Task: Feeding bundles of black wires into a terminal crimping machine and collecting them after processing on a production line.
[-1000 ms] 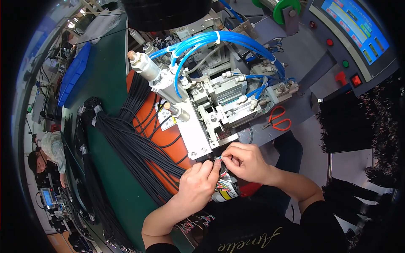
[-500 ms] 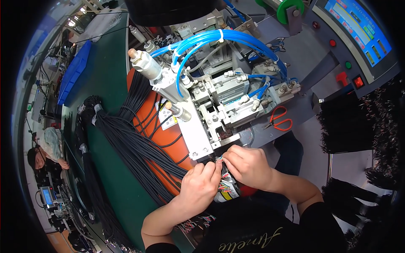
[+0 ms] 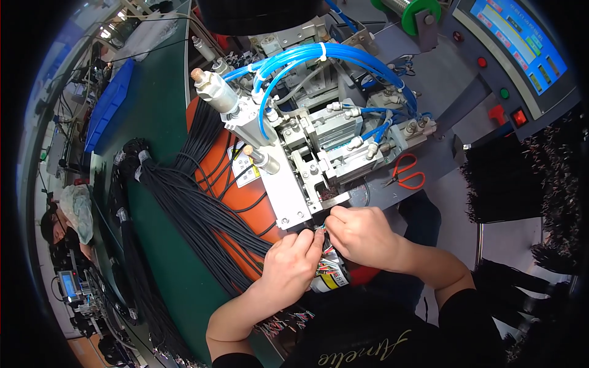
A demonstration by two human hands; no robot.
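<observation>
At the front of a metal bench machine (image 3: 284,195), both my hands meet fingertip to fingertip. My left hand (image 3: 291,265) is closed in a pinch on the thin coloured wires (image 3: 321,227) at a cable end. From the other side, my right hand (image 3: 363,237) pinches at the same wires, its fingers curled. Exactly which strand each hand has is too small to tell. Just below the fingertips, more stripped wire ends (image 3: 330,265) in red, green and white lie by a white-and-yellow label (image 3: 333,281). A thick bundle of black cables (image 3: 195,205) runs up to the left of my left hand.
Red-handled snips (image 3: 410,174) lie on the machine's grey base. Blue air hoses (image 3: 325,51) arch overhead. A control screen (image 3: 521,43) stands at upper right, with hanging black cables (image 3: 503,190) below. A blue tray (image 3: 109,107) sits on the green table (image 3: 161,80); another person (image 3: 61,224) is far left.
My right hand has shifted slightly up at the wires, while my left hand has barely moved. The person at far left has moved a little.
</observation>
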